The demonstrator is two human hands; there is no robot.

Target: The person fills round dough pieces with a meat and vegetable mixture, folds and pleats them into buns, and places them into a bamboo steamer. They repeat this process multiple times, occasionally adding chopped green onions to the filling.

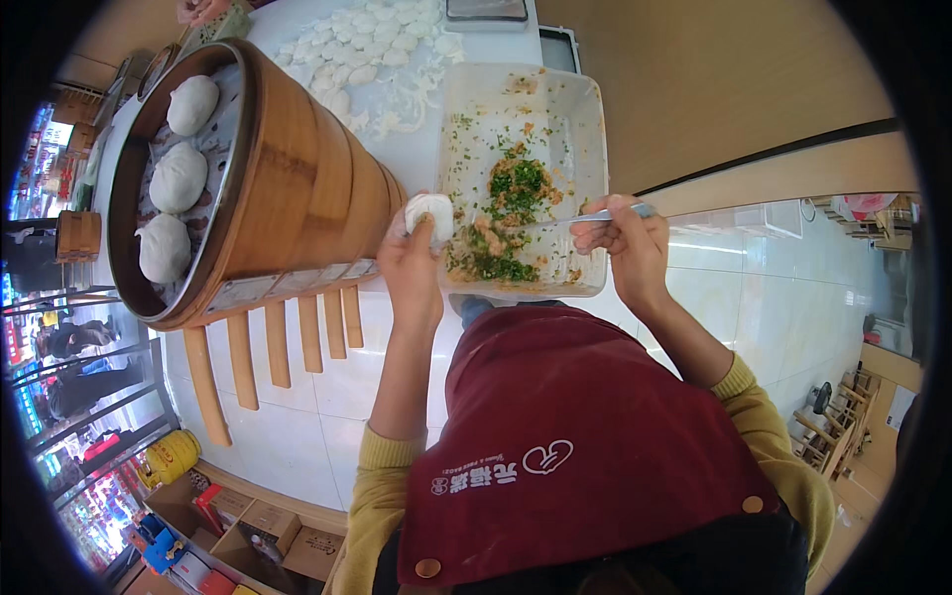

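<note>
A round, flat dough wrapper [440, 211] lies in my left hand [413, 279], with my thumb pressed on its face. My right hand [634, 249] grips a thin metal filling utensil [558, 220]; its far end reaches into a clump of meat filling. Both hands are at the near part of a translucent plastic tub [586, 134], the left at its left rim and the right at its right rim. Minced filling with chopped greens [520, 178] sits in the tub, and scraps cling to its walls. Whether the wrapper bears any filling, I cannot tell.
A tall stack of bamboo steamers [320, 163] stands left, with white buns [178, 178] in its top tier and wooden handles [279, 346] jutting toward me. Several dough pieces [364, 44] lie on the floured worktop [405, 141]. Another person's hand [201, 10] shows at the far left.
</note>
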